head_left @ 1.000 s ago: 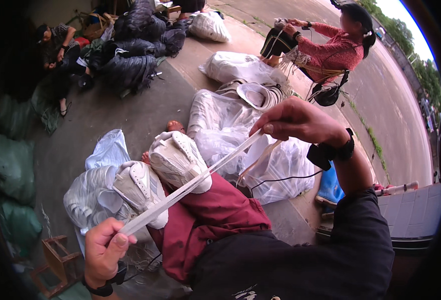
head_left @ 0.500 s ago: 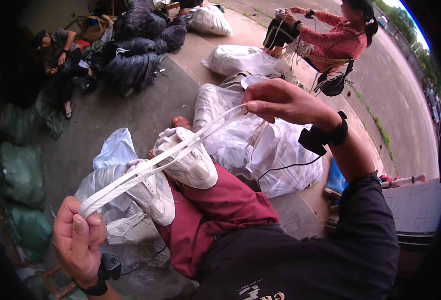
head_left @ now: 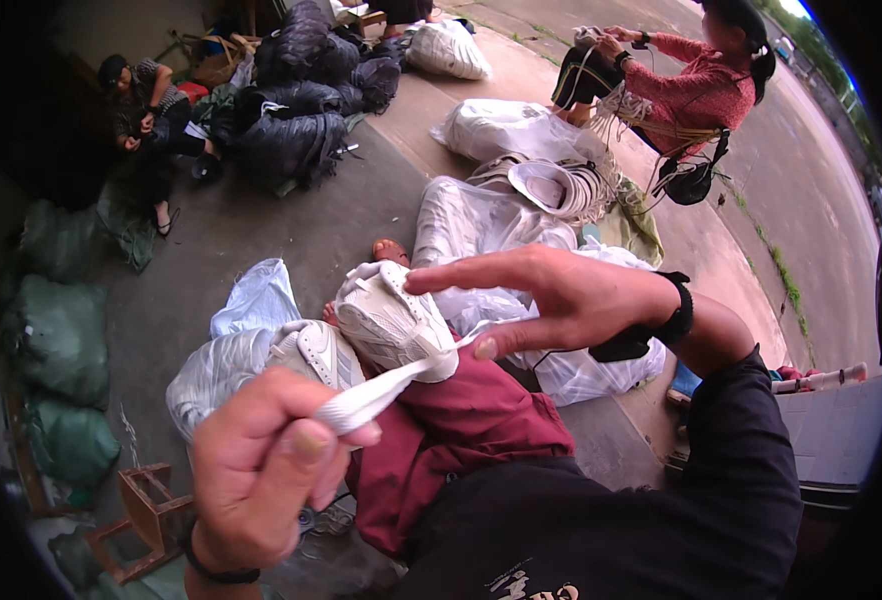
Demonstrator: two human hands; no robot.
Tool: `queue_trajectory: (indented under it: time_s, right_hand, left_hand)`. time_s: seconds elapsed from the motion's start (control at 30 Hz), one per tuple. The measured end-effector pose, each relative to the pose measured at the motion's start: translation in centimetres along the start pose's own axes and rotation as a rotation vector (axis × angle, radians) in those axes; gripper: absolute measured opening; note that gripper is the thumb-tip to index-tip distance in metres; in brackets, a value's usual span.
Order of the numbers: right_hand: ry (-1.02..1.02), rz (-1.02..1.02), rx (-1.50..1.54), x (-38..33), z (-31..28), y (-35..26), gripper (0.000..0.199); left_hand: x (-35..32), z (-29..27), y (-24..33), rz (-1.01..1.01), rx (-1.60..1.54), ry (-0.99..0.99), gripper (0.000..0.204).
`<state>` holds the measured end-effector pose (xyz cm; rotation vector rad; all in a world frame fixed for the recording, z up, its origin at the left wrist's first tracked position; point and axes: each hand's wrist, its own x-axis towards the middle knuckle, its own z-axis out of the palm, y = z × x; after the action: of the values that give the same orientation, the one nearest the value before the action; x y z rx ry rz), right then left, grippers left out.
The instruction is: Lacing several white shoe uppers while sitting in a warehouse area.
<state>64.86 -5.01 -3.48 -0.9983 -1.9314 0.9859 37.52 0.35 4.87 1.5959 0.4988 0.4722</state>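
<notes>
My left hand (head_left: 271, 470) is closed on a flat white shoelace (head_left: 361, 400), gathered into a narrow, twisted band between my hands. My right hand (head_left: 561, 295) has its index finger stretched out and its thumb apart from it. The lace runs up to that thumb and partly behind it; my other right fingers are hidden. Below the hands, on my lap in dark red trousers, rests a whitish sneaker (head_left: 386, 310) with no lace in its visible eyelets. A second pale sneaker (head_left: 316, 350) lies beside it, partly covered by my left hand.
Clear plastic bags (head_left: 461, 225) of pale goods lie ahead, near stacked shoe parts (head_left: 551, 190). Dark bundles (head_left: 296, 125) stand far left, green sacks (head_left: 56, 330) at left, and a small wooden stool (head_left: 146, 520) nearby. Two people (head_left: 686, 85) (head_left: 151, 110) sit farther off, hands busy.
My hands have come closer together, the left moving right and the right moving down. The stretched lace loop has drawn into one short band. My right index finger has straightened away from the thumb.
</notes>
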Motion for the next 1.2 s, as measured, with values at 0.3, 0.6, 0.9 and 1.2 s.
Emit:
queue_trajectory:
  time_s: [0.3, 0.6, 0.9, 1.2]
  right_hand:
    - [-0.147, 0.084, -0.454, 0.1, 0.5, -6.0, 0.029]
    - [-0.05, 0.023, -0.53, -1.8, 0.3, -7.8, 0.022]
    - [0.158, 0.02, -0.527, -4.2, -2.2, -10.8, 0.019]
    - [0.349, 0.058, -0.109, -3.9, -4.1, -11.5, 0.029]
  left_hand:
    - [1.8, 3.1, -0.8, -0.196, 0.271, -0.027, 0.016]
    - [2.1, 4.8, -1.3, -0.065, 0.405, -0.149, 0.016]
    - [2.3, 9.0, -0.3, 0.0, 0.318, -0.092, 0.027]
    - [5.7, 8.9, -2.6, -0.043, 0.127, -0.045, 0.033]
